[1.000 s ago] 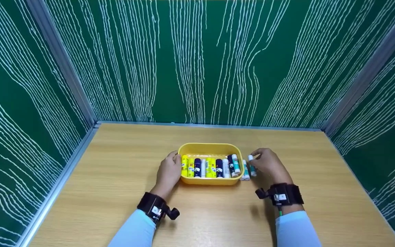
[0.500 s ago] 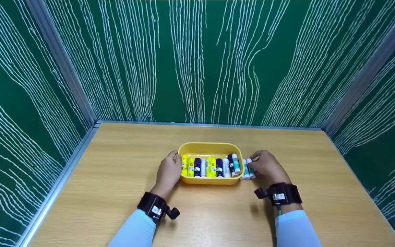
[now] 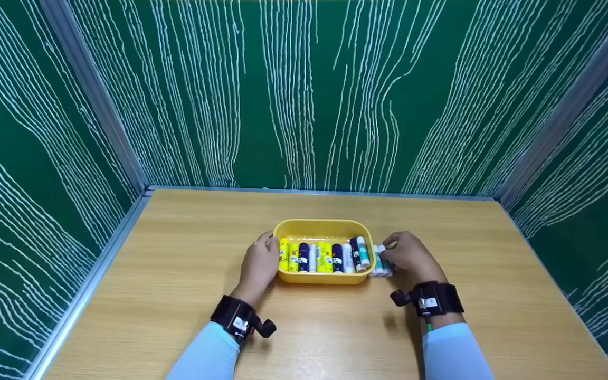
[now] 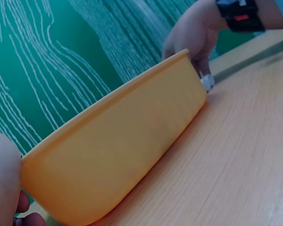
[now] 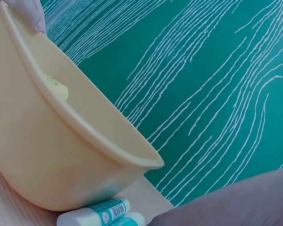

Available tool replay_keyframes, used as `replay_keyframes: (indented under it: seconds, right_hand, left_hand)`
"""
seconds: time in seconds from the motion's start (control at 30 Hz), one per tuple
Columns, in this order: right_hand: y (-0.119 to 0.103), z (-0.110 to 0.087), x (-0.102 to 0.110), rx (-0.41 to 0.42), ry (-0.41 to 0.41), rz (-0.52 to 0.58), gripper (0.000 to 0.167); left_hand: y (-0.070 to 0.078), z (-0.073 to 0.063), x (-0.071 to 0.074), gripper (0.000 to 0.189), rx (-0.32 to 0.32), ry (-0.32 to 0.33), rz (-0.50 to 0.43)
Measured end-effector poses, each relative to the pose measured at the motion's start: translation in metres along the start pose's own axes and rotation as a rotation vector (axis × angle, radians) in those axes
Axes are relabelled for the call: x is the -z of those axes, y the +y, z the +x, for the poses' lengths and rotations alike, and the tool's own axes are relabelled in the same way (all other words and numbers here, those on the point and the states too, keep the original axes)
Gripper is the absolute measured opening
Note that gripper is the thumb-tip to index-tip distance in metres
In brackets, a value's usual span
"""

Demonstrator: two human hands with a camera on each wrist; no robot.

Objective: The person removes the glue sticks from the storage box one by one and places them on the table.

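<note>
A yellow plastic tub stands on the table holding a row of glue sticks in yellow, dark blue, white and teal. My left hand grips the tub's left end, its fingers curled under the rim in the left wrist view. Outside the right end lie white-and-teal glue sticks side by side, the nearer one close against the tub wall. At the outermost glue stick, my right hand pinches the upper end with thumb and fingers. In the right wrist view most of that hand is out of frame.
The wooden table is enclosed by green panels with white wavy lines and grey metal edging. A black camera strap sits on the right wrist, another strap on the left.
My right hand has moved slightly left, bringing the tilted glue stick down flat alongside the one beside the tub. My left hand and the tub have hardly moved.
</note>
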State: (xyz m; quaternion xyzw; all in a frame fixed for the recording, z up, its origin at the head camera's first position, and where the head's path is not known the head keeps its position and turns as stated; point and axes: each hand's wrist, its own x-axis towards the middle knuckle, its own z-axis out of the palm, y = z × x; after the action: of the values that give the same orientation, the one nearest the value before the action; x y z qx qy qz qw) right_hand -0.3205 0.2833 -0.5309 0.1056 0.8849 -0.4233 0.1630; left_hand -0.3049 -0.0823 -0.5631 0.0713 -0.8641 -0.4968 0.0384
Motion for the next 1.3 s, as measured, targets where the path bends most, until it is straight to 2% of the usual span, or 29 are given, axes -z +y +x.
replay_keyframes:
  seconds: [0.23,0.7,1.3]
  right_hand:
    - [-0.0011,0.0030,-0.0001,0.041,0.013,-0.087,0.038]
    - [0.0008,0.0020,0.0002,-0.008,0.005,-0.014,0.042]
    - [0.0023,0.0013,0.0020,0.063,0.001,-0.074,0.040]
  left_hand:
    - [-0.0020,0.0008,0.0007,0.046,-0.035,0.020,0.025]
    - [-0.0017,0.0008,0.0010,0.048,-0.018,0.011,0.004]
    - [-0.0004,-0.0007,0.0004,0.047,-0.011,0.011,0.016]
